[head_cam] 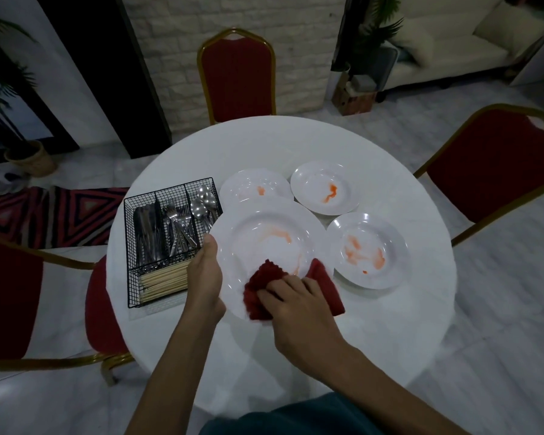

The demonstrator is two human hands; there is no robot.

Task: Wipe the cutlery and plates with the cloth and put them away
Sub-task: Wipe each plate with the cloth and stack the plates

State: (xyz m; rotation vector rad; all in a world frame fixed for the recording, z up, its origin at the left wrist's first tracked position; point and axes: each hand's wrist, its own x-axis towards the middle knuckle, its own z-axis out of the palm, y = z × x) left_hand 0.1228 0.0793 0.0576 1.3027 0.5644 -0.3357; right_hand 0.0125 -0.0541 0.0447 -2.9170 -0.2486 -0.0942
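A large white plate [264,237] smeared with orange sauce is raised above the round white table [390,324]. My left hand [204,277] grips its left rim. My right hand [296,302] presses a red cloth [264,287] onto the plate's near part. Three more white plates with orange stains lie on the table: one at the back left [252,186], one at the back right [324,186] and one on the right [369,249]. A black wire caddy [132,252] on the left holds knives, forks [178,227], spoons [203,202] and wooden chopsticks [162,282].
Red chairs with gold frames stand at the far side [237,76], at the right [496,167] and at the left [10,296]. A patterned rug [51,215] lies on the floor to the left. A potted plant [29,155] stands at the far left.
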